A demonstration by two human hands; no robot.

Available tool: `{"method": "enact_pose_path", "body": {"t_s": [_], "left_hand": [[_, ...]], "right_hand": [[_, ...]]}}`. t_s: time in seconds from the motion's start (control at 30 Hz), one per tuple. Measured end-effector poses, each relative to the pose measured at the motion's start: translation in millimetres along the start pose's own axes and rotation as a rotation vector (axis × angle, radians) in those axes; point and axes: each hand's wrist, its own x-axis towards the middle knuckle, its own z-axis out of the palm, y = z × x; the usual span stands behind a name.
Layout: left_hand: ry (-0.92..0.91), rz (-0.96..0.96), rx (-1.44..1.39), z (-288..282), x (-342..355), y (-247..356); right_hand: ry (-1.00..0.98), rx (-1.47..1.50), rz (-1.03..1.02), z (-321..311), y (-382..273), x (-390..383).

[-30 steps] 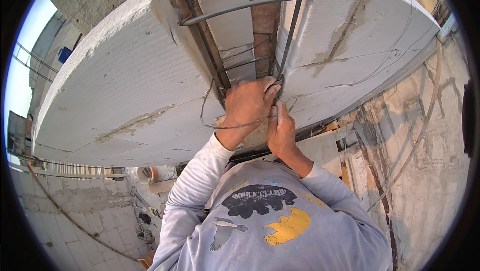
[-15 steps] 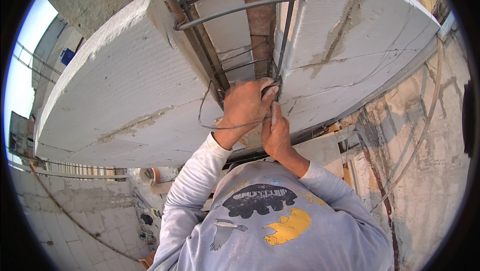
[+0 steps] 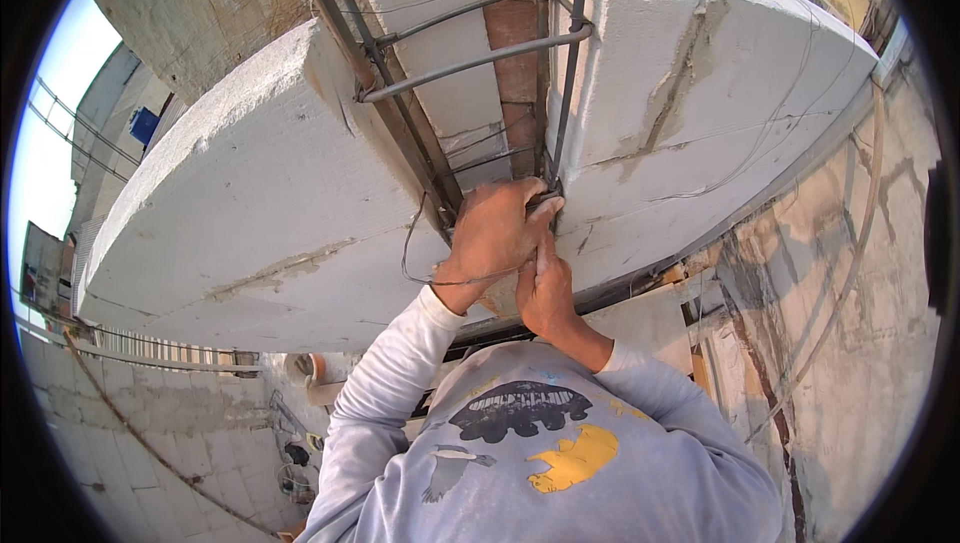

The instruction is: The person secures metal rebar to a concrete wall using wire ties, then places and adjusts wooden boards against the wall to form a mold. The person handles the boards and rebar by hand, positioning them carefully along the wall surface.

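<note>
My left hand is closed at the foot of a steel rebar cage, its thumb and fingers pinched on thin dark tie wire against the right-hand upright bar. Just below it, my right hand is closed too, fingertips pressed up by the left fingers and the wire. A loose loop of the tie wire bows out left of my left wrist and runs back across it toward the right hand. The exact grip on the wire is partly hidden by my fingers. Above both hands, a bent stirrup crosses the cage.
White block walls flank the cage on the left and right. A wooden board stands behind the bars. Thin loose wires trail over the right wall. A rough block wall rises at far right; a hose runs lower left.
The view has shifted slightly, so the cage and walls sit a little lower. Both hands stay together at the same bar, with the wire loop still hanging left.
</note>
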Motion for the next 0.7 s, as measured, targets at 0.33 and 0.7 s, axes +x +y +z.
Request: {"method": "enact_pose_path", "body": {"t_s": [0.33, 0.7], "left_hand": [[0.032, 0.005, 0.032, 2.9, -0.4, 1.9], [0.072, -0.011, 0.064, 6.6, -2.9, 3.9]], "right_hand": [[0.084, 0.014, -0.031, -5.3, 1.8, -4.2], [0.058, -0.053, -0.004, 17.7, 12.5, -2.4]]}}
